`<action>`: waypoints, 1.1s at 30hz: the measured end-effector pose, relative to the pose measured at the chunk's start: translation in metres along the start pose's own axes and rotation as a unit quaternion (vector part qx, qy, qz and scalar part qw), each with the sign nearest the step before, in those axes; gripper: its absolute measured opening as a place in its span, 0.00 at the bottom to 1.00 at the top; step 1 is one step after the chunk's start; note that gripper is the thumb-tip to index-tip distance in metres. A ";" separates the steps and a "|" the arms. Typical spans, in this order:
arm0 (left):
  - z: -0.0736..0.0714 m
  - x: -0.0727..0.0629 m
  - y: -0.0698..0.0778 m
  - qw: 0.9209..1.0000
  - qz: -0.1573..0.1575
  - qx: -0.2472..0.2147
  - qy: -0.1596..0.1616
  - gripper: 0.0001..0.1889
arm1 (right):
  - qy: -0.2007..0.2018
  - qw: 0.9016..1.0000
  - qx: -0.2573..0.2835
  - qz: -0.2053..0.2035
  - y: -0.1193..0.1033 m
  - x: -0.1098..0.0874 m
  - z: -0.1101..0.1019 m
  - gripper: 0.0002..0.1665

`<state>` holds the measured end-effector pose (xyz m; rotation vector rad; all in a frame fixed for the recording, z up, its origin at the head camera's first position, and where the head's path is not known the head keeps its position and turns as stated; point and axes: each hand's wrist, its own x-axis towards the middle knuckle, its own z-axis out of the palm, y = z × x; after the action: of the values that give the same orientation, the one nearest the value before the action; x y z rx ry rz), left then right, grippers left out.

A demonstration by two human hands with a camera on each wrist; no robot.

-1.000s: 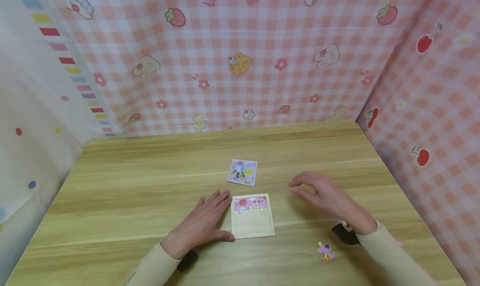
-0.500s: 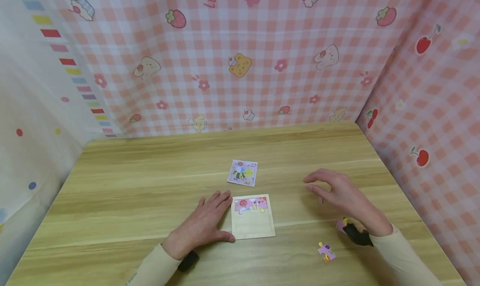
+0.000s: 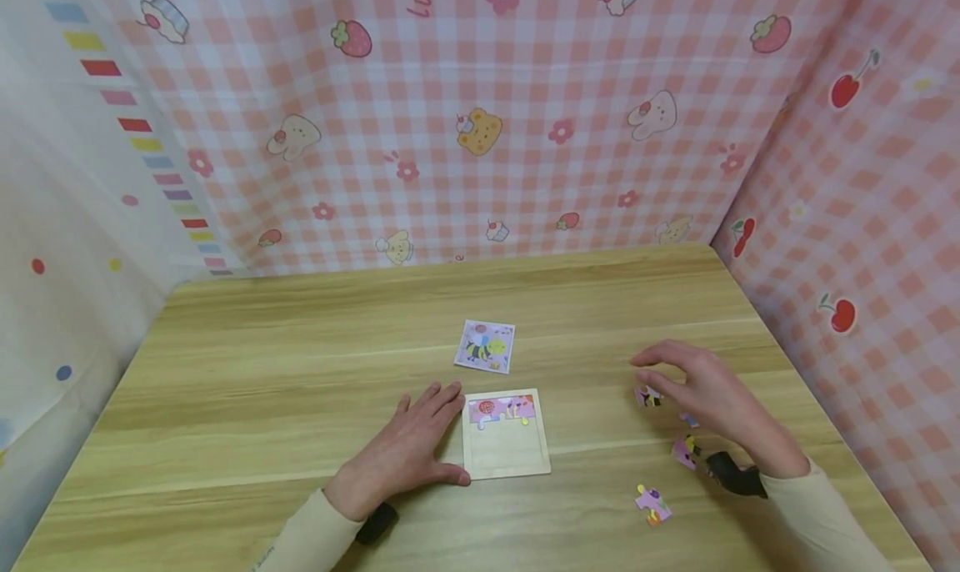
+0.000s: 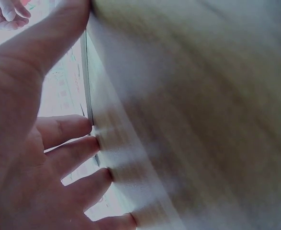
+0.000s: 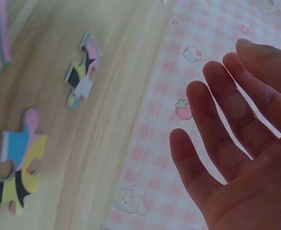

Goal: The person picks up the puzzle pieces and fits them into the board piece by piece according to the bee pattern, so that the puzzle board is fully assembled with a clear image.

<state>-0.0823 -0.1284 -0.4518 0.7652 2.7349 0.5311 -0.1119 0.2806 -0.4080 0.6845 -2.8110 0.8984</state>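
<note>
My left hand rests beside a square wooden puzzle tray, its spread fingertips and thumb along the left edge. Joined pink jigsaw pieces fill the tray's top strip; bare wood shows below. My right hand hovers over loose jigsaw pieces on the right, fingers gently bent with nothing between them. Under its fingertips lies a pink, black and yellow jigsaw piece. In the right wrist view a blue and yellow jigsaw piece lies apart from the hand, whose fingers are spread.
Behind the tray lies a square picture card with a bee on it. Nearer me are a pink and yellow jigsaw piece and another with purple and orange. A pink checked curtain hangs behind the table.
My right hand has moved to the right, away from the tray, uncovering loose jigsaw pieces beneath it. My left hand, the tray and the card stay where they were.
</note>
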 end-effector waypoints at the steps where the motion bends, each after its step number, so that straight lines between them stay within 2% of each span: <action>1: 0.000 0.000 0.000 1.000 0.000 0.000 0.000 0.55 | -0.001 1.000 -0.001 0.003 0.001 -0.001 0.000 0.10; 14: 0.000 0.000 -0.001 1.000 -0.001 -0.003 -0.001 0.55 | -0.025 1.000 0.004 0.011 0.016 -0.007 -0.002 0.12; 22: 0.000 0.000 -0.001 1.000 -0.003 -0.004 -0.003 0.54 | -0.046 0.999 -0.006 -0.002 0.029 -0.009 -0.002 0.14; 33: 0.000 0.001 -0.001 1.000 -0.003 -0.004 -0.005 0.55 | -0.107 0.993 -0.041 -0.014 0.041 -0.010 -0.002 0.16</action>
<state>-0.0833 -0.1283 -0.4522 0.7569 2.7237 0.5344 -0.1211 0.3148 -0.4304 0.8528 -2.9963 0.7409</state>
